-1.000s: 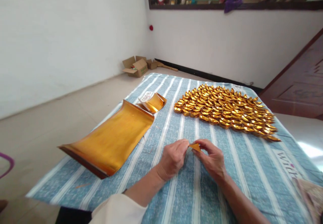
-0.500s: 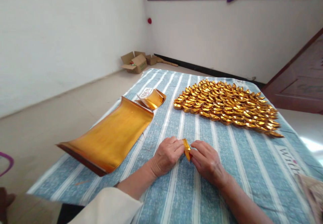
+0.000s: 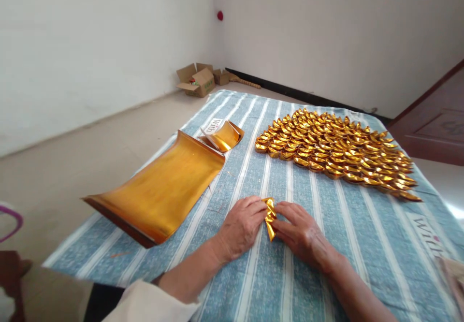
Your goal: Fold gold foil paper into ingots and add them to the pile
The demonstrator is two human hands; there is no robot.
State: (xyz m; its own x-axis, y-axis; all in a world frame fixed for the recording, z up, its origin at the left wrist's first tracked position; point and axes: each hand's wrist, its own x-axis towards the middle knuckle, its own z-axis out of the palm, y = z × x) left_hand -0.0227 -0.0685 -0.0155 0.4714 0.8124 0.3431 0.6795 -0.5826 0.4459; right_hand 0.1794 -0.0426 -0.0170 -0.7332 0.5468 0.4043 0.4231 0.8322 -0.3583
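Note:
A small folded piece of gold foil paper is held between my two hands, low over the striped cloth. My left hand has its fingers closed on the paper's left side. From the right, my right hand pinches it with thumb and fingers. Its lower end sticks out toward me as a narrow point, and my fingertips cover part of its edges. Beyond my hands, rows of folded gold paper ingots stand packed close together. Left of my hands lies a wide stack of gold foil sheets with curled ends.
A smaller curled gold sheet sits behind the stack. The blue and white striped cloth covers the table. An open cardboard box is on the floor near the wall corner. A purple curved thing shows at the left edge.
The foil piece looks more creased, and more of its pointed lower end shows between my hands. Both hands stay on it. The camera view has tilted slightly downward.

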